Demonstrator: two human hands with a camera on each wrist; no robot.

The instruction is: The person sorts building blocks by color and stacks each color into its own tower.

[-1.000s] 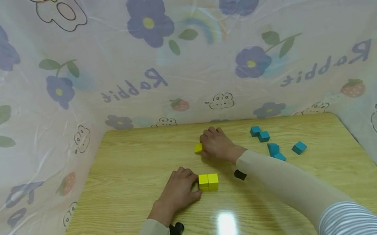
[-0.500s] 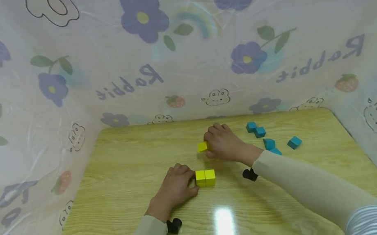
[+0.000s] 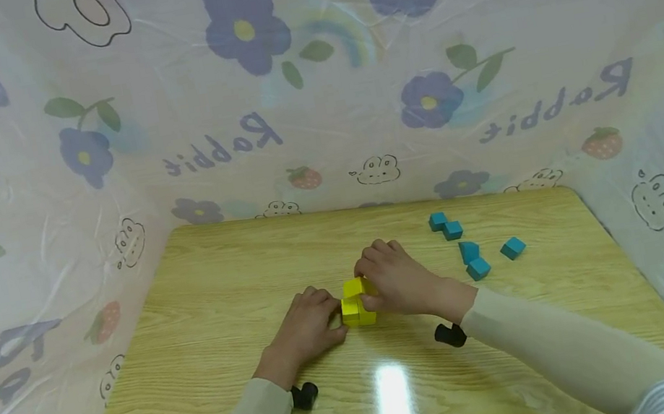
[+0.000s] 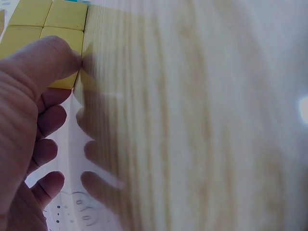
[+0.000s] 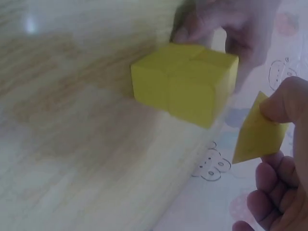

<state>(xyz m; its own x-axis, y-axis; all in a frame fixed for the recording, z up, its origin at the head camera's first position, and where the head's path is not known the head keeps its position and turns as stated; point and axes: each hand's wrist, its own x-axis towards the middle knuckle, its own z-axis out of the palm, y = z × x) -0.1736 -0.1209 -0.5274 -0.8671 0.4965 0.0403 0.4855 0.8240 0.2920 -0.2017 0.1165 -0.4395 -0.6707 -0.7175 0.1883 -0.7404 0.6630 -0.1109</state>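
Small yellow cubes (image 3: 350,311) stand together in a tight stack at the middle of the table, two wide and two high in the left wrist view. My left hand (image 3: 305,332) pinches the stack's left end, with the thumb (image 4: 50,60) across the near face of a lower cube. A separate yellow block (image 5: 257,132) with slanted edges is pinched between thumb and fingers of my right hand (image 3: 399,281). In the right wrist view this block is apart from the stack; in the head view it overlaps the stack's far right side.
Several blue blocks (image 3: 452,230) lie at the right rear of the wooden table (image 3: 236,267), one of them wedge-shaped (image 3: 469,251). A printed sheet (image 3: 320,136) walls the back and sides. Black wrist devices (image 3: 450,335) sit under both forearms.
My right hand has brought its yellow block from behind the stack nearer, down to the stack. The left hand keeps its place at the cubes. The head view has shifted slightly.
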